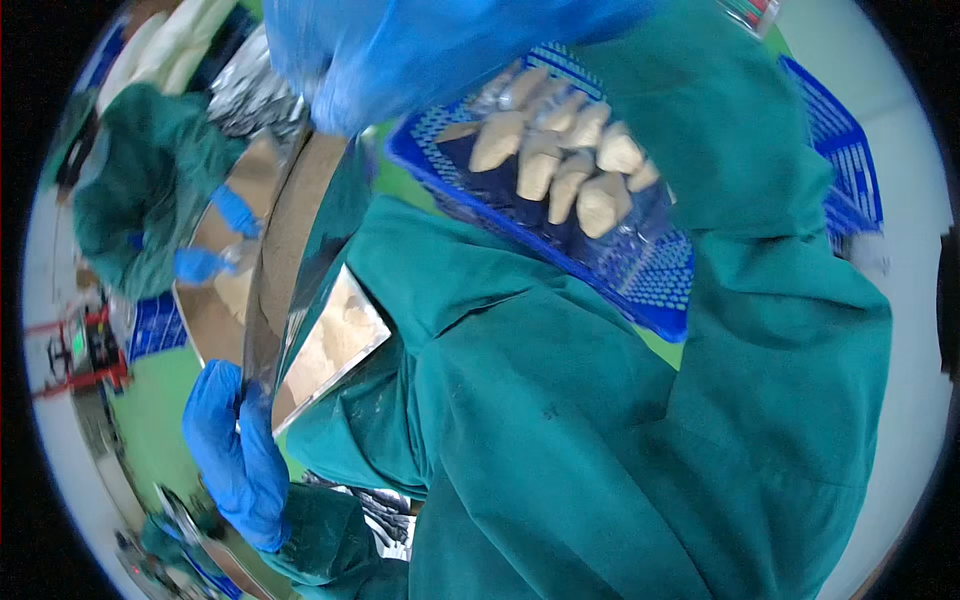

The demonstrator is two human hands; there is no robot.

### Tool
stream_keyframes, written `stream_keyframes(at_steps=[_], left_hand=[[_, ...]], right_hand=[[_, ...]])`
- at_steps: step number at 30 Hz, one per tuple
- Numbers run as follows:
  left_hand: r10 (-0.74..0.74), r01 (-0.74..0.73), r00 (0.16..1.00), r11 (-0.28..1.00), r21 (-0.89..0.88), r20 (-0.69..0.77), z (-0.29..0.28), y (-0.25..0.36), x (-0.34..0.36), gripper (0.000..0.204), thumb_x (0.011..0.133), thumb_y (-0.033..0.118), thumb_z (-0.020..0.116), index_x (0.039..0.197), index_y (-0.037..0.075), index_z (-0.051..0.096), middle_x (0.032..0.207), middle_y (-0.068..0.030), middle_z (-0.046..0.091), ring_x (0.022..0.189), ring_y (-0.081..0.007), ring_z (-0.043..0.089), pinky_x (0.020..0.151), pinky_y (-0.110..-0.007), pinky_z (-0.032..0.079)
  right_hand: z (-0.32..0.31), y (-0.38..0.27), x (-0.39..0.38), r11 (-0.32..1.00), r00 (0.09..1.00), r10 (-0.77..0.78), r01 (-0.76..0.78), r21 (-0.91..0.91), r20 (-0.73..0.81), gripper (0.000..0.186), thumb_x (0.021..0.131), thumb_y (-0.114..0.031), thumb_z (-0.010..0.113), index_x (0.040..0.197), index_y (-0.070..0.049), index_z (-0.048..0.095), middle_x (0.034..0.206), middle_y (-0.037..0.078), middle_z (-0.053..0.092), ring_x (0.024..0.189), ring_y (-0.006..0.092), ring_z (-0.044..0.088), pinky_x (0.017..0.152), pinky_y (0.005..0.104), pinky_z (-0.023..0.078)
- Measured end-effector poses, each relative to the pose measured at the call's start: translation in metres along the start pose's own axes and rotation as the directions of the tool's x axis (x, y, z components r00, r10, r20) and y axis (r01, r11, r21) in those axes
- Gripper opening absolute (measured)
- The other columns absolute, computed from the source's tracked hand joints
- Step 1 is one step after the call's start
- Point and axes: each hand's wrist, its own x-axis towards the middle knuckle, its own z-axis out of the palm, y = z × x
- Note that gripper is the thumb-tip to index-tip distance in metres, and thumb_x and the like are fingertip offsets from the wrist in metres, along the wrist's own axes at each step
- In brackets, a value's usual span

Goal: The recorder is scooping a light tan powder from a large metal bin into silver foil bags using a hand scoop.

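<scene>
My left hand (235, 455), in a blue glove, is at the near end of a long grey-brown strip (285, 240). Its fingers curl there, and what lies between them is hard to make out. A metal-rimmed triangular surface with pale, cream-coloured matter (335, 345) is beside it, next to my green-clad lap. High up and close, my right hand (430, 50) is large and blurred in its blue glove; its fingers are not clear. Below it, a blue perforated basket (630, 315) holds several clear plastic packs of cream-coloured pieces (540, 165).
Across the strip, a person in green (150, 190) has two blue-gloved hands over a brown work surface (205, 325). Silver foil-like packs (255, 90) are heaped behind. Another blue basket (840, 150) stands at the far right. A red-framed device (95, 345) stands left on the green floor.
</scene>
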Motion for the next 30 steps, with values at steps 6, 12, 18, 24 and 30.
stream_keyframes(at_steps=[6, 12, 18, 24, 30], left_hand=[[0.588, -0.516, 0.793, 0.787, -0.338, 0.158, 0.086, 0.091, 0.042, 0.021, 0.079, 0.004, 0.058, 0.1, -0.001, 0.061, 0.09, -0.0167, 0.061, 0.084, -0.0282, 0.057, 0.081, -0.035, 0.044], [0.722, -0.505, 0.46, 0.692, -0.516, 0.517, 0.252, 0.166, 0.014, 0.027, 0.081, 0.027, 0.053, 0.07, 0.005, 0.063, 0.069, -0.019, 0.06, 0.068, -0.0396, 0.059, 0.064, -0.05, 0.047], [0.383, -0.521, 0.189, 0.819, -0.238, 0.904, 0.435, 0.166, -0.016, 0.032, 0.077, 0.031, 0.057, 0.094, 0.007, 0.07, 0.094, -0.0156, 0.068, 0.087, -0.0331, 0.066, 0.076, -0.046, 0.052], [0.089, -0.419, 0.195, 0.908, 0.001, 0.977, 0.507, 0.117, 0.017, 0.036, 0.081, 0.035, 0.053, 0.101, 0.009, 0.068, 0.104, -0.0158, 0.066, 0.096, -0.0341, 0.064, 0.08, -0.044, 0.051], [0.178, -0.315, 0.568, 0.949, 0.013, 0.803, 0.399, 0.111, 0.073, 0.037, 0.086, 0.04, 0.05, 0.097, 0.008, 0.064, 0.097, -0.0165, 0.066, 0.092, -0.0365, 0.063, 0.077, -0.045, 0.05]], right_hand=[[-0.083, -0.042, -0.15, 0.833, 0.835, 0.541, -0.516, -0.2, 0.1, 0.017, 0.079, -0.019, 0.055, 0.075, -0.006, 0.067, 0.066, 0.014, 0.064, 0.052, 0.0285, 0.056, 0.053, 0.0424, 0.049], [-0.004, 0.006, -0.287, 0.639, 0.612, 0.767, -0.755, -0.146, 0.192, 0.017, 0.076, -0.017, 0.058, 0.072, -0.001, 0.064, 0.068, 0.02, 0.06, 0.062, 0.0344, 0.058, 0.062, 0.0436, 0.048], [0.193, 0.065, -0.378, 0.323, 0.242, 0.938, -0.868, -0.377, 0.247, 0.02, 0.074, -0.021, 0.055, 0.077, -0.005, 0.066, 0.083, 0.019, 0.064, 0.076, 0.0363, 0.062, 0.069, 0.0474, 0.049], [0.264, 0.091, -0.417, 0.019, -0.043, 0.985, -0.936, -0.35, 0.169, 0.025, 0.074, -0.025, 0.062, 0.087, -0.005, 0.069, 0.092, 0.019, 0.067, 0.088, 0.0347, 0.065, 0.076, 0.0442, 0.051], [0.27, 0.093, -0.43, -0.01, -0.069, 0.984, -0.943, -0.334, 0.165, 0.022, 0.072, -0.019, 0.063, 0.089, -0.006, 0.069, 0.093, 0.018, 0.067, 0.086, 0.0342, 0.065, 0.071, 0.0455, 0.052]])
